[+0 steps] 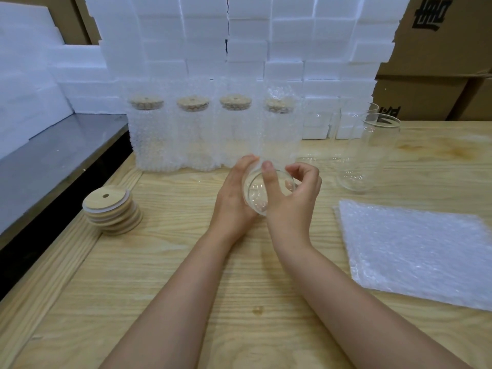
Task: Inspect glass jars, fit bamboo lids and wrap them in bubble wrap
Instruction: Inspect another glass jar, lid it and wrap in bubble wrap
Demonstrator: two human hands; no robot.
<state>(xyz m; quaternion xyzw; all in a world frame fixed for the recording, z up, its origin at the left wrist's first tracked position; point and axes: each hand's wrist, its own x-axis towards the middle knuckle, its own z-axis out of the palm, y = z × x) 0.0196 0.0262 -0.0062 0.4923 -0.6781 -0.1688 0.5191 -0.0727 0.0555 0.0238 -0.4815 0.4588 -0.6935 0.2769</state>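
Note:
A clear glass jar [255, 191] lies tilted toward me over the middle of the wooden table [186, 275], its open mouth facing the camera. My left hand [234, 201] cups its left side and my right hand [295, 198] grips its right side, thumb across the rim. Behind it stand several jars wrapped in bubble wrap [213, 134], each with a bamboo lid. A stack of bamboo lids [111, 211] sits at the left. Bare glass jars [370, 153] stand at the right rear. A pile of bubble wrap sheets [418, 251] lies at the right.
White foam blocks [239, 49] are stacked along the back, with cardboard boxes [439, 62] at the right rear. A dark grey surface [58, 161] runs beside the table's left edge, lower than the wood.

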